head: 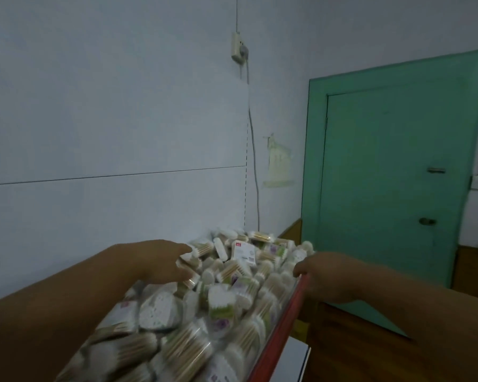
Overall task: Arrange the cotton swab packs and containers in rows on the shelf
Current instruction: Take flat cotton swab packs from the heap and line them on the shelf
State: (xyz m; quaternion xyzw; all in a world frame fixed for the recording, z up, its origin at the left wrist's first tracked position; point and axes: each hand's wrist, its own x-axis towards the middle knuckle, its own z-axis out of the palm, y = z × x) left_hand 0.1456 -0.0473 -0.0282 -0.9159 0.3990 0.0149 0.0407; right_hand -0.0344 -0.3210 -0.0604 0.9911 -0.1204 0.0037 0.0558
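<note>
In the head view, the lower centre of the frame shows our heap of clear plastic cotton swab packs and containers (204,307) lying jumbled on the red-edged shelf (280,323), with no rows visible yet. Our left hand (152,261) reaches over the pile at mid-left, fingers extended together and touching a pack. Our right hand (319,274) curls over the shelf's red edge at right; we cannot tell its fingers. We judge nearly all sorting remains.

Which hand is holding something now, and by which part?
The right hand grips the red front edge of the shelf. The left hand rests on the clear cotton swab packs; no clear hold.
</note>
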